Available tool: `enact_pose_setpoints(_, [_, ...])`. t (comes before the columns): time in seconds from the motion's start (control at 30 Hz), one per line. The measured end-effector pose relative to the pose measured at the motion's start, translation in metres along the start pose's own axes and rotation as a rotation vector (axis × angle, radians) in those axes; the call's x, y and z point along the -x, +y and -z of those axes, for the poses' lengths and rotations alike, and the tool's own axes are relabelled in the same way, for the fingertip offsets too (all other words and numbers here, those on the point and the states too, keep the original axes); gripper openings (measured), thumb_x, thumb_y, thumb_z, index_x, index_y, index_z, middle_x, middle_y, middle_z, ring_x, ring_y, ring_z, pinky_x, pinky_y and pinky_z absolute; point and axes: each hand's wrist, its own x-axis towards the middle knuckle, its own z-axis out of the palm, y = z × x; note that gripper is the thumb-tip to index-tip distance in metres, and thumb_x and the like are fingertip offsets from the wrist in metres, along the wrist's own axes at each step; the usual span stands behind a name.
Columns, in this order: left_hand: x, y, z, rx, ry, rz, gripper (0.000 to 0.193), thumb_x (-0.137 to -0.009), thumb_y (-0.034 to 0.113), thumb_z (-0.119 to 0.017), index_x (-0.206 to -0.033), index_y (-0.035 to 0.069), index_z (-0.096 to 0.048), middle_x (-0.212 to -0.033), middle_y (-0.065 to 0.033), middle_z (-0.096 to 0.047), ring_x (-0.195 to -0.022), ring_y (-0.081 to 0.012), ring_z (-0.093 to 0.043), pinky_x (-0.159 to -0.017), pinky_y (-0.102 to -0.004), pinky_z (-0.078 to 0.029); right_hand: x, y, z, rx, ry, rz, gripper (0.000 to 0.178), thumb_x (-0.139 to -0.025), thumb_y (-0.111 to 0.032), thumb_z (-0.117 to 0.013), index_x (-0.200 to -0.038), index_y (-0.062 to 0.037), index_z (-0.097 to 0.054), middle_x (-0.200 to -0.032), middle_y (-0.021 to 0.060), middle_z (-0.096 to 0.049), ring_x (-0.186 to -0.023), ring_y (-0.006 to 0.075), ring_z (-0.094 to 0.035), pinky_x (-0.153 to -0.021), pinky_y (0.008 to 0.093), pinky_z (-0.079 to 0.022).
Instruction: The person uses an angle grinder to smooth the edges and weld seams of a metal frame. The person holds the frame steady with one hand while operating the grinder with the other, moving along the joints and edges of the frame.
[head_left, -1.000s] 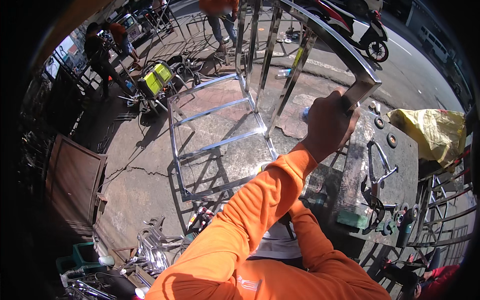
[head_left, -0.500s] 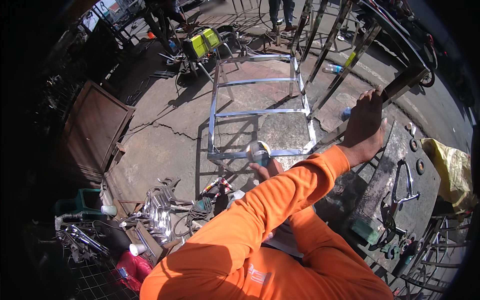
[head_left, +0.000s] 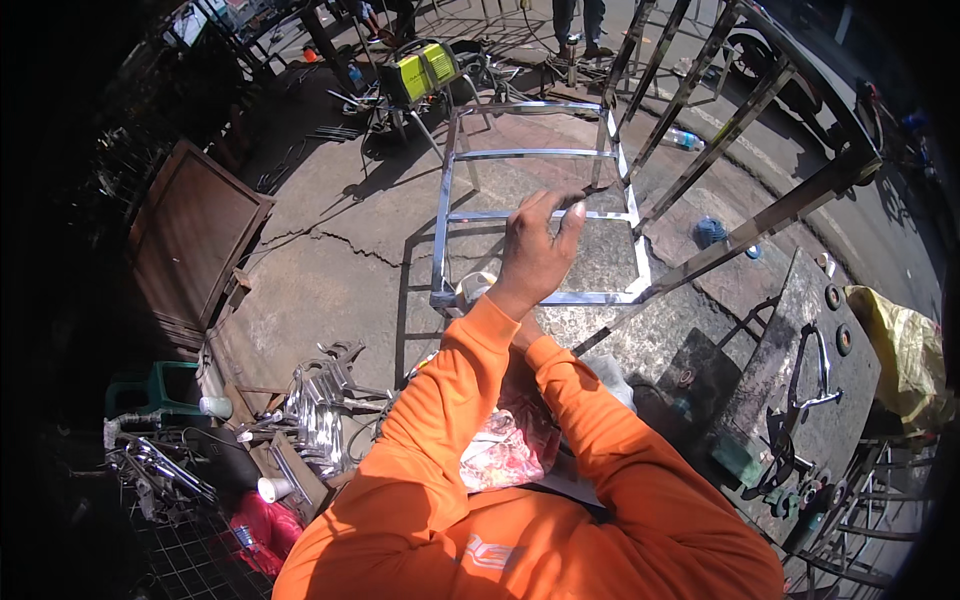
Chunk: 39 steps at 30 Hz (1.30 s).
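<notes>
A yellow-green machine [head_left: 424, 72] sits on a thin-legged stand [head_left: 428, 136] in the background. A brown panel [head_left: 192, 238] slants at the left, with a green plastic stool [head_left: 152, 388] nearer. A white cup [head_left: 273, 489] lies tipped near a crumpled pink bag [head_left: 268, 528]; a clear bottle [head_left: 684, 139] lies on the ground [head_left: 330, 300].

We're in hard sun, shadows falling left across the concrete floor [head_left: 310, 290], glints off the metal frame [head_left: 480, 216]. Left background is underexposed. Fisheye bends lines near the rim, corners go black; far background looks soft.
</notes>
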Motion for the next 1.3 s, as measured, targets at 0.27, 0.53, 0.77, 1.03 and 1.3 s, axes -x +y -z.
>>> enact_pose_setpoints(0.27, [0.087, -0.234, 0.115, -0.655, -0.014, 0.866, 0.049, -0.084, 0.028, -0.069, -0.115, -0.008, -0.059, -0.109, -0.0285, -0.066, -0.105, -0.0413, -0.064, -0.093, -0.0459, -0.048, 0.109, -0.034, 0.174, 0.435, 0.354, -0.389, 0.056, -0.076, -0.049, -0.075, -0.103, 0.0000, -0.072, -0.091, 0.0145, -0.071, -0.082, 0.0251, -0.068, -0.075, 0.0354, -0.051])
enact_pose_setpoints(0.53, [0.120, -0.317, 0.078, -0.462, -0.064, 0.921, 0.039, -0.090, 0.027, -0.065, -0.110, -0.005, -0.055, -0.097, -0.0245, -0.065, -0.084, -0.0379, -0.066, -0.076, -0.0458, -0.051, 0.086, -0.020, 0.186, 0.212, 0.656, -0.334, 0.051, -0.077, -0.044, -0.077, -0.099, 0.0014, -0.071, -0.086, 0.0078, -0.069, -0.074, 0.0143, -0.063, -0.067, 0.0330, -0.049])
enact_pose_setpoints(0.77, [0.128, -0.318, 0.078, -0.099, 0.010, 1.076, 0.038, -0.091, 0.026, -0.064, -0.114, -0.002, -0.053, -0.094, -0.0197, -0.063, -0.082, -0.0340, -0.062, -0.070, -0.0425, -0.047, -0.022, -0.048, 0.216, -0.095, 0.616, -0.267, 0.048, -0.078, -0.042, -0.076, -0.099, -0.0001, -0.069, -0.075, 0.0034, -0.064, -0.060, 0.0131, -0.059, -0.053, 0.0287, -0.045])
enact_pose_setpoints(1.03, [0.123, -0.305, 0.091, 0.186, 0.083, 1.289, 0.081, -0.090, 0.073, -0.038, -0.105, -0.004, -0.060, -0.073, -0.0132, -0.060, -0.057, -0.0231, -0.060, -0.049, -0.0364, -0.046, -0.115, -0.034, 0.121, 0.541, 0.385, -0.421, 0.065, -0.074, -0.058, -0.073, -0.094, 0.0036, -0.071, -0.086, 0.0123, -0.068, -0.078, 0.0224, -0.063, -0.072, 0.0365, -0.049])
enact_pose_setpoints(1.3, [0.129, -0.301, 0.089, -0.233, 0.297, 1.388, 0.113, -0.084, 0.086, -0.022, -0.128, -0.014, -0.052, -0.130, -0.0284, -0.054, -0.112, -0.0378, -0.055, -0.096, -0.0498, -0.040, -0.187, -0.052, -0.027, 0.725, -0.006, -0.314, 0.080, -0.071, -0.063, -0.071, -0.112, 0.0053, -0.067, -0.115, 0.0276, -0.065, -0.111, 0.0392, -0.063, -0.094, 0.0427, -0.050])
